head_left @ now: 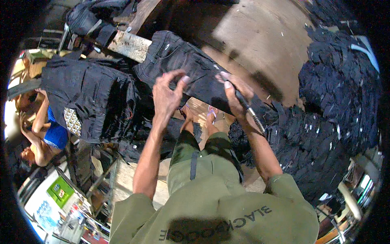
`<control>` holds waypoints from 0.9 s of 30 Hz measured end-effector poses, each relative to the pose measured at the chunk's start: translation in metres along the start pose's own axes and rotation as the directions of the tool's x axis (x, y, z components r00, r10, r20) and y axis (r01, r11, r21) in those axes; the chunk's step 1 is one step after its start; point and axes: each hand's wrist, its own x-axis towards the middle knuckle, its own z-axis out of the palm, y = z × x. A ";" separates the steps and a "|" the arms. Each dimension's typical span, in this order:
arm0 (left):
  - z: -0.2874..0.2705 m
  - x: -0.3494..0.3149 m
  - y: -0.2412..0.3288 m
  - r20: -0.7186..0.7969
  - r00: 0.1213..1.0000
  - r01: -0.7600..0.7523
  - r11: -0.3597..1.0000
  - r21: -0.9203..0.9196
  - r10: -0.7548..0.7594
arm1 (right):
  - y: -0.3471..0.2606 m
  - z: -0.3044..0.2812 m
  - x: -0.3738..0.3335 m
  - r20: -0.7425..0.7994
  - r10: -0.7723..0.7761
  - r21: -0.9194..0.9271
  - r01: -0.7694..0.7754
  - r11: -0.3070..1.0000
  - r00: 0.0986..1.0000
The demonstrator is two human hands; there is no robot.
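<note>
A pair of black jeans (195,67) lies stretched out in front of me, its waist end at the upper left. My left hand (167,95) is over its near edge, fingers curved and thumb held apart, with nothing in them. I cannot tell whether its fingertips touch the cloth. My right hand (237,90) is closed around a slim tool (243,101) with a black handle and a coiled, metal-looking section that runs back along my forearm. The tool's tip is hidden among my fingers, close to the jeans' far edge.
A thick stack of folded black garments (89,97) stands at left. Large heaps of black clothing (313,138) with small pale tags fill the right side. Beyond the jeans is a brown surface (260,36). Another person in blue shorts (56,132) is at far left.
</note>
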 end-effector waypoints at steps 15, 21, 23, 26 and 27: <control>0.042 0.103 -0.062 -0.053 0.955 -0.242 0.871 0.427 0.291 | 0.065 0.031 0.024 0.212 -0.311 -0.086 0.335 0.938 0.926; 0.043 0.104 -0.056 -0.075 0.951 -0.243 0.875 0.418 0.300 | 0.069 0.040 0.027 0.229 -0.318 -0.135 0.354 0.926 0.920; 0.043 0.104 -0.056 -0.087 0.948 -0.245 0.874 0.420 0.307 | 0.071 0.043 0.029 0.229 -0.317 -0.130 0.352 0.927 0.920; 0.045 0.104 -0.057 -0.097 0.940 -0.259 0.870 0.419 0.326 | 0.074 0.044 0.030 0.240 -0.312 -0.118 0.347 0.930 0.919; 0.046 0.104 -0.058 -0.099 0.940 -0.259 0.871 0.418 0.327 | 0.075 0.044 0.030 0.245 -0.314 -0.121 0.350 0.929 0.917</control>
